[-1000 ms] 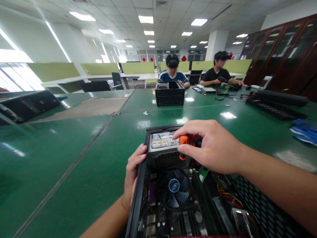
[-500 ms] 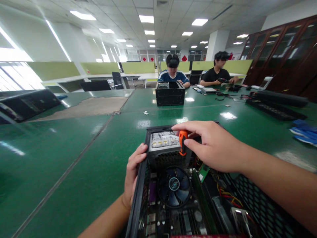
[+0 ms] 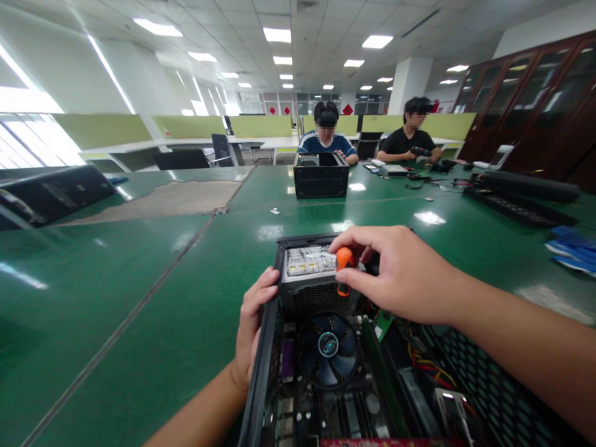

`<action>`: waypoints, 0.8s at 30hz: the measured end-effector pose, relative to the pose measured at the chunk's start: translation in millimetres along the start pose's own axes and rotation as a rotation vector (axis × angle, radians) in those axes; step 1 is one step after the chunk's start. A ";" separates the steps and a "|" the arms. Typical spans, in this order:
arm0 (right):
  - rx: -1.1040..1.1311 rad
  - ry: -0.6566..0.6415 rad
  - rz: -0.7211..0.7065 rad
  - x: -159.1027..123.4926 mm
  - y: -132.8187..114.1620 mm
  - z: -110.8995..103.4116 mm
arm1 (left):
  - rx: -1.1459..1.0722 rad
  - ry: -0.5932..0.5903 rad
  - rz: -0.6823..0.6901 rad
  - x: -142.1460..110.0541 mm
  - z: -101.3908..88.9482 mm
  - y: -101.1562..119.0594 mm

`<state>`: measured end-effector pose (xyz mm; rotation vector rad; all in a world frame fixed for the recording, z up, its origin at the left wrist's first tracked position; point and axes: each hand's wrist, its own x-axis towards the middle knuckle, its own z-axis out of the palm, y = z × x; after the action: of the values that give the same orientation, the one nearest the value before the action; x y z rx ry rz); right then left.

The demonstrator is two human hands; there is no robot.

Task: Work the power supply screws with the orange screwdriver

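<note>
Gripping rounded orange handle point(image 3: 344, 257), seemingly rubbery, right fingers point(image 3: 361, 235), mesh-walled case point(image 3: 262, 372)

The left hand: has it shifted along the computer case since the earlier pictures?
No: judged against the computer case, the left hand stays by the same far corner.

Looking forward and down across the bench point(image 3: 153, 360) from head height at its near side, sitting close above the open computer case point(image 3: 367, 372), reaching past the far edge point(image 3: 274, 166).
</note>
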<state>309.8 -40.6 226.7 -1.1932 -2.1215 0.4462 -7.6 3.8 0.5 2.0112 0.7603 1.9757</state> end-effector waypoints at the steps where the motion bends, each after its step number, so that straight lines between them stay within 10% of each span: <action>1: 0.004 -0.002 0.006 -0.3 1.4 0.2 | 0.004 -0.024 0.028 0.6 -0.1 0.7; 24: 0.062 0.063 -0.103 -10.7 5.6 1.8 | -0.016 -0.127 0.126 2.7 11.1 16.3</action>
<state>316.0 -46.7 218.2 -1.0444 -2.0888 0.4202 6.5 -6.4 10.2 2.2000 0.6017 1.8899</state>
